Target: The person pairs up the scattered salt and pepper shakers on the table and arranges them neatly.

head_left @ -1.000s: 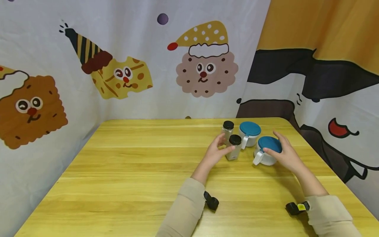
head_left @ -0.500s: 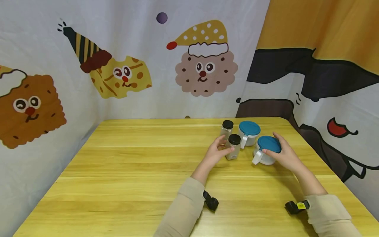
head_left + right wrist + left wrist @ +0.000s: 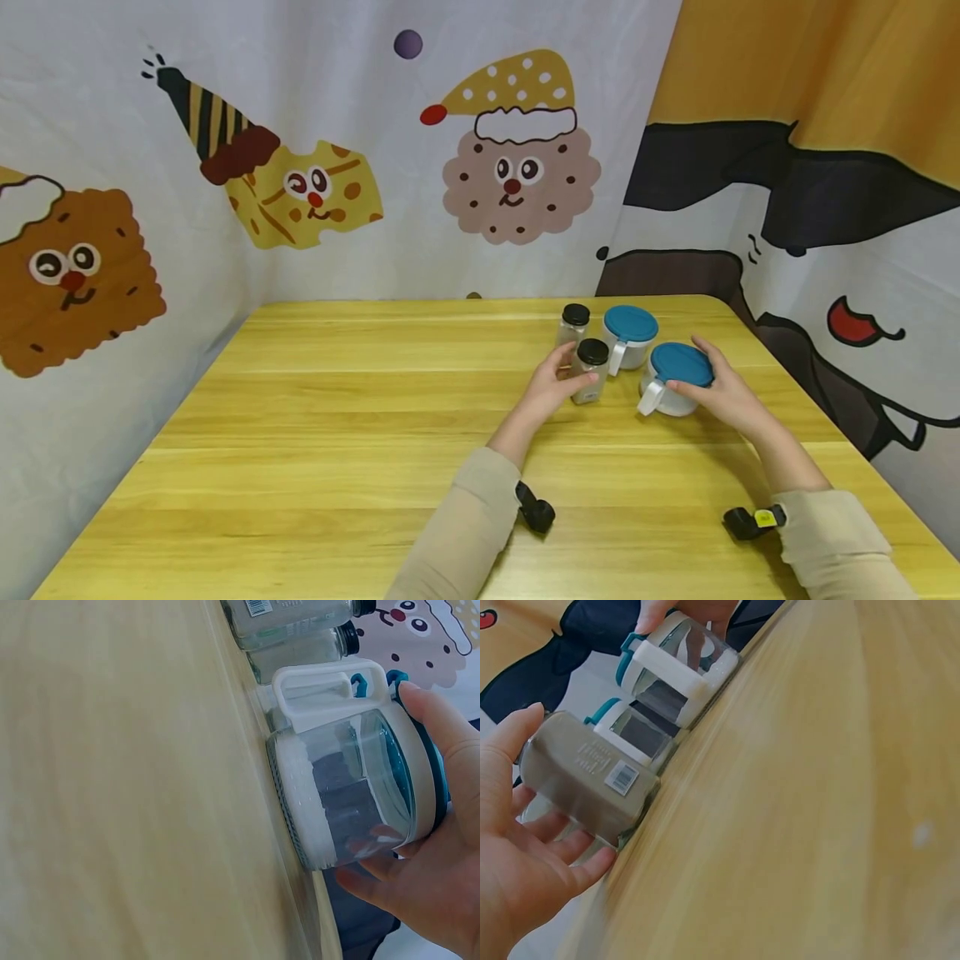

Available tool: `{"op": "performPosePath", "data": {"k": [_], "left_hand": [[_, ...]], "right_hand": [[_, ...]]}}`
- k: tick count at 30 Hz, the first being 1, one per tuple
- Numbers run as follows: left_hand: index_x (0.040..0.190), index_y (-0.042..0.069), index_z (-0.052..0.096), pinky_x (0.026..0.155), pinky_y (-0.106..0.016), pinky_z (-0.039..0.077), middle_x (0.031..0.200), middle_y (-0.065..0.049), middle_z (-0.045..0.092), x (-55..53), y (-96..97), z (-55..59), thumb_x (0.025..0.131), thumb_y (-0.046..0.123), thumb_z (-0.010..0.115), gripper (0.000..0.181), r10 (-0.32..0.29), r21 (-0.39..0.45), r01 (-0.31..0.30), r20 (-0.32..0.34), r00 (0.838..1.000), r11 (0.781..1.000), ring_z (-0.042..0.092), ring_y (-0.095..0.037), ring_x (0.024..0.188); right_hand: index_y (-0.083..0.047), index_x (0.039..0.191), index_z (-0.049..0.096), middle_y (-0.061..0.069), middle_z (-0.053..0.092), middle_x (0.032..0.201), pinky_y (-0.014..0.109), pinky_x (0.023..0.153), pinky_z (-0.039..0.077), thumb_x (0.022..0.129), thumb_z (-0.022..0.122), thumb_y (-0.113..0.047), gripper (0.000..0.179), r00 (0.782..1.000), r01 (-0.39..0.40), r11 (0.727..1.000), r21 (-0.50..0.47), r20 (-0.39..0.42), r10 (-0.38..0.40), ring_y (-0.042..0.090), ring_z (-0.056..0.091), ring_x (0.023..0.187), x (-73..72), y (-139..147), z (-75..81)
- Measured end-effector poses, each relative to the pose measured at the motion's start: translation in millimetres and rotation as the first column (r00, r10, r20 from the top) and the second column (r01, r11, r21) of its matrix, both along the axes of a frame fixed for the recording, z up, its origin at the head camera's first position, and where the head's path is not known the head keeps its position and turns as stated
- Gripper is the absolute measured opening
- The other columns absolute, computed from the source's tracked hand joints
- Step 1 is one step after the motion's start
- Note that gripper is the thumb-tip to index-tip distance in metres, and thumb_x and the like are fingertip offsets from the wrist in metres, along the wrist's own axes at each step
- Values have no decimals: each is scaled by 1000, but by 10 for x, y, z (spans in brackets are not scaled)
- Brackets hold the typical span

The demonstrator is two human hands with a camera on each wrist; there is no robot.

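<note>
My left hand grips the nearer square glass spice jar, its thumb near the black cap and its other fingers round the far side. This jar has greyish contents and a barcode label. Behind it stands a second black-capped spice jar. My right hand holds the nearer seasoning jar round its blue lid, thumb at the lid's edge by the white handle. White grains lie at the bottom of this clear jar. Another blue-lidded seasoning jar stands behind it. Both held jars appear upright on the table.
The wooden table stretches left and forward of the jars. A printed cloth hangs along its back and sides. Black wrist cameras sit on both sleeves, the left one close above the tabletop.
My left thumb has shifted slightly right across the front of the spice jar. The right hand stays at the seasoning jar, and the jars keep their places.
</note>
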State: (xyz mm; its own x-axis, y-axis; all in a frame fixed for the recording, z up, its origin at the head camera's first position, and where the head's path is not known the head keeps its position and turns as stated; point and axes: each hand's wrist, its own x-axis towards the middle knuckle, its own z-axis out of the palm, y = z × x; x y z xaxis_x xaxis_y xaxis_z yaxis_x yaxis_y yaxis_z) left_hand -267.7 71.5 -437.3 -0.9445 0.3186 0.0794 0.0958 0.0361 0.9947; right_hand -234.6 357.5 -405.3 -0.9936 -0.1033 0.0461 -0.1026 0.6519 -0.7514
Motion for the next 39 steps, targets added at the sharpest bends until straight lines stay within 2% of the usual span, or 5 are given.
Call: {"op": "performPosePath", "data": {"k": [7,19,25,31,39], "left_hand": [[145,20,42,100,-37,38,141,-5,45,10,52,23,87,30,72,66,17,-19,-18,-22,1000,1000,46,-22,123],[145,21,43,103,-43,35,145,-2,41,22,93,56,88,34,71,66,45,-18,-45,-22,999,999,43,-23,127],[144,24,45,102,-44,35,144,-1,43,25,118,66,88,32,71,62,63,-16,-64,-22,998,998,44,-22,125],[143,21,46,101,-44,35,142,0,44,24,134,71,88,29,71,61,66,0,-66,-23,998,998,44,-21,124],[141,23,49,97,-41,39,136,2,49,15,144,64,88,29,71,57,75,7,-75,-34,997,997,47,-16,114]], "right_hand": [[-8,154,-4,34,1,152,70,99,19,88,71,-34,103,1000,0,1000,-18,13,0,57,11,133,1,4,-1],[-9,154,-4,33,1,152,69,100,19,88,71,-33,103,999,-3,999,-38,32,4,56,11,134,-4,16,-16],[-8,154,-4,33,2,152,69,101,18,88,71,-32,103,999,-1,999,-55,32,2,55,10,135,5,14,-4],[-7,154,-3,34,3,152,69,101,19,88,71,-32,102,999,5,998,-59,36,-3,55,11,134,1,16,-10],[-8,154,-2,34,3,152,69,100,19,87,72,-32,102,999,10,998,-65,41,-7,55,11,134,-22,37,-33]]}}
